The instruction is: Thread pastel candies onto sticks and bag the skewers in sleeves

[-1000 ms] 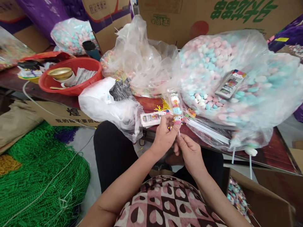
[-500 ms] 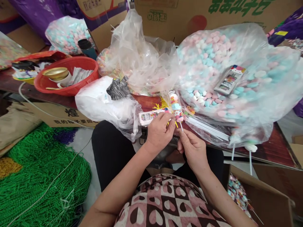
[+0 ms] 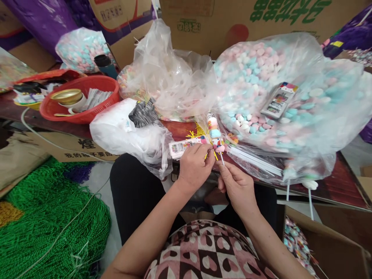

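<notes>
A marshmallow skewer [image 3: 214, 130] in a clear wrapper stands upright on a white stick, stacked with white, pink and blue pieces. My right hand [image 3: 236, 188] pinches the stick just below the wrapper. My left hand [image 3: 194, 166] is closed at the wrapper's base, where a yellow twist tie [image 3: 209, 154] sticks out between the fingers. A small printed card packet [image 3: 183, 147] lies on the table edge right behind my left hand.
A big clear bag of pink, blue and white marshmallows [image 3: 270, 85] fills the right of the red-brown table [image 3: 343, 186]. Crumpled clear bags [image 3: 171, 77], a white bag [image 3: 128, 130] and a red basket [image 3: 80, 99] sit left. Green cord [image 3: 49, 221] is heaped on the floor. Cardboard boxes [image 3: 232, 19] stand behind.
Both hands and the skewer have shifted slightly up and left toward the table edge. The grips look the same.
</notes>
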`<control>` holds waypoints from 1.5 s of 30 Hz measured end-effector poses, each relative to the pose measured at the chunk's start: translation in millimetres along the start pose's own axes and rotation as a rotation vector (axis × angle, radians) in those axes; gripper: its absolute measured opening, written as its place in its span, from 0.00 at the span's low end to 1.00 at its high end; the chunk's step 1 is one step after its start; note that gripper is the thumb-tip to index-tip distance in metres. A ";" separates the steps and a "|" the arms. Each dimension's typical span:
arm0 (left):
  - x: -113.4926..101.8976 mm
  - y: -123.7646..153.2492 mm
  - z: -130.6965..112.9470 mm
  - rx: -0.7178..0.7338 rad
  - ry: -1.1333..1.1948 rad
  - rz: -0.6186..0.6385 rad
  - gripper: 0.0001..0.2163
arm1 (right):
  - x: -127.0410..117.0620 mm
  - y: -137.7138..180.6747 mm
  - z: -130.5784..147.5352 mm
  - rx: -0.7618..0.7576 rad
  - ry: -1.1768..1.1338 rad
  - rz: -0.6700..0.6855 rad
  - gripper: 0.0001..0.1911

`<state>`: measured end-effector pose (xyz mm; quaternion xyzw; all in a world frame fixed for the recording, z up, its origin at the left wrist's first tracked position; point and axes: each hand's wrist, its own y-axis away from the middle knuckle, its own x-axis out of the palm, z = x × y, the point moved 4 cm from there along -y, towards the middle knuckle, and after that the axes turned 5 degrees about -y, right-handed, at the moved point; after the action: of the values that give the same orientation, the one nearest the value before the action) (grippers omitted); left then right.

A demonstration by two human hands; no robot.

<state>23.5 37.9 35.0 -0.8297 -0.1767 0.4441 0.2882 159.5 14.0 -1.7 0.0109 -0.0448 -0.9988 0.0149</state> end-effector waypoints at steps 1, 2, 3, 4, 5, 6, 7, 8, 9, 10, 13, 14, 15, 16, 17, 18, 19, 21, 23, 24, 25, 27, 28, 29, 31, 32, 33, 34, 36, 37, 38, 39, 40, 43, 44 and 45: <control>0.5 -0.6 0.4 0.004 -0.012 -0.007 0.05 | 0.2 -0.1 0.3 -0.005 0.005 0.004 0.20; 1.0 -1.2 0.6 0.007 -0.023 -0.017 0.06 | 0.4 -0.3 0.5 -0.010 0.013 0.009 0.20; 1.3 -2.0 0.6 0.013 -0.035 -0.028 0.06 | 0.7 -0.6 0.5 -0.015 0.020 0.015 0.19; 1.7 -2.6 0.4 0.019 -0.047 -0.039 0.06 | 1.0 -1.1 0.6 -0.021 0.027 0.022 0.19; 1.9 -3.2 0.0 0.026 -0.057 -0.049 0.06 | 1.4 -1.9 0.7 -0.029 0.035 0.027 0.19; 1.9 -3.4 -0.7 0.033 -0.064 -0.059 0.06 | 1.7 -3.0 1.2 -0.042 0.044 0.030 0.19; 1.8 -3.4 -1.7 0.043 -0.067 -0.064 0.07 | 1.9 -4.5 2.0 -0.060 0.056 0.027 0.19; 1.5 -3.1 -2.9 0.056 -0.067 -0.065 0.07 | 2.1 -6.3 3.5 -0.086 0.070 0.019 0.19; 1.1 -2.5 -4.1 0.066 -0.065 -0.063 0.06 | 2.4 -8.4 5.7 -0.122 0.087 0.009 0.19; 0.3 -1.9 -4.9 0.068 -0.058 -0.058 0.06 | 2.8 -10.6 8.4 -0.163 0.106 0.000 0.18; -2.8 -1.0 -1.1 -0.033 0.075 -0.011 0.05 | 4.4 -16.8 17.9 -0.295 0.173 -0.001 0.17; -3.4 -1.2 2.9 -0.122 0.186 0.019 0.05 | 4.4 -18.4 20.4 -0.334 0.198 0.002 0.16; -3.3 -1.3 7.9 -0.238 0.338 0.048 0.04 | 3.6 -19.8 22.2 -0.368 0.224 0.001 0.16; -2.4 -1.2 13.2 -0.372 0.517 0.071 0.02 | 2.2 -20.9 23.4 -0.403 0.249 -0.006 0.16; -0.9 -0.8 18.1 -0.515 0.706 0.084 0.04 | 0.4 -21.4 24.2 -0.441 0.269 -0.017 0.15; 1.0 -0.3 21.9 -0.652 0.886 0.087 0.09 | -1.1 -21.6 24.2 -0.475 0.287 -0.018 0.15; 2.9 -0.2 24.5 -0.770 1.045 0.083 0.14 | -2.0 -21.4 23.4 -0.501 0.303 -0.006 0.14; 6.2 -1.5 26.1 -0.927 1.284 0.089 0.20 | -1.0 -19.9 20.3 -0.519 0.330 0.056 0.14; 8.0 -4.2 25.9 -0.996 1.427 0.101 0.19 | 2.3 -17.5 17.2 -0.507 0.340 0.137 0.14; 8.2 -5.4 26.2 -1.012 1.471 0.097 0.18 | 3.9 -16.5 16.6 -0.501 0.333 0.171 0.14; 8.2 -6.4 27.1 -1.026 1.496 0.083 0.17 | 4.9 -15.9 16.8 -0.496 0.322 0.199 0.15; 7.5 -7.3 30.5 -1.050 1.503 0.040 0.16 | 3.6 -17.6 19.7 -0.486 0.310 0.213 0.15; 7.2 -7.4 32.3 -1.061 1.497 0.018 0.16 | 0.6 -20.2 22.7 -0.488 0.313 0.181 0.15; 7.2 -7.4 33.8 -1.069 1.491 0.004 0.16 | -3.8 -23.7 26.5 -0.495 0.324 0.125 0.15; 8.2 -7.5 33.9 -1.069 1.489 0.012 0.15 | -13.4 -31.5 36.1 -0.539 0.348 -0.016 0.14; 9.3 -7.7 32.4 -1.063 1.492 0.030 0.15 | -16.4 -35.0 41.1 -0.576 0.352 -0.064 0.13; 10.6 -7.9 30.0 -1.055 1.496 0.050 0.15 | -17.3 -38.0 45.6 -0.615 0.351 -0.081 0.11; 12.0 -8.3 27.2 -1.046 1.498 0.064 0.15 | -15.9 -40.5 49.2 -0.651 0.346 -0.061 0.10; 14.7 -9.3 21.2 -1.039 1.499 0.066 0.16 | -9.0 -43.4 53.6 -0.700 0.325 0.025 0.09; 16.2 -10.1 18.4 -1.039 1.499 0.062 0.16 | -5.4 -44.0 54.4 -0.710 0.317 0.059 0.09; 17.6 -11.1 15.9 -1.040 1.499 0.056 0.17 | -2.5 -44.4 54.6 -0.713 0.313 0.074 0.09; 18.9 -12.4 13.8 -1.038 1.500 0.051 0.17 | -0.6 -44.6 54.2 -0.712 0.312 0.073 0.09; 20.1 -13.7 12.1 -1.032 1.499 0.050 0.17 | 0.4 -44.7 53.7 -0.713 0.314 0.057 0.08; 22.9 -16.4 10.3 -1.028 1.501 0.035 0.17 | 3.1 -45.9 50.5 -0.705 0.340 0.036 0.08; 23.8 -16.6 10.7 -1.035 1.510 0.027 0.18 | 4.9 -46.8 49.0 -0.696 0.349 0.042 0.08; 24.7 -16.3 11.5 -1.049 1.521 0.016 0.18 | 7.4 -48.1 47.5 -0.686 0.356 0.052 0.08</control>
<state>26.7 67.8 24.6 -0.9237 -0.1127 -0.3553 -0.0889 149.6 65.9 41.1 0.1776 0.2951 -0.9375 0.0503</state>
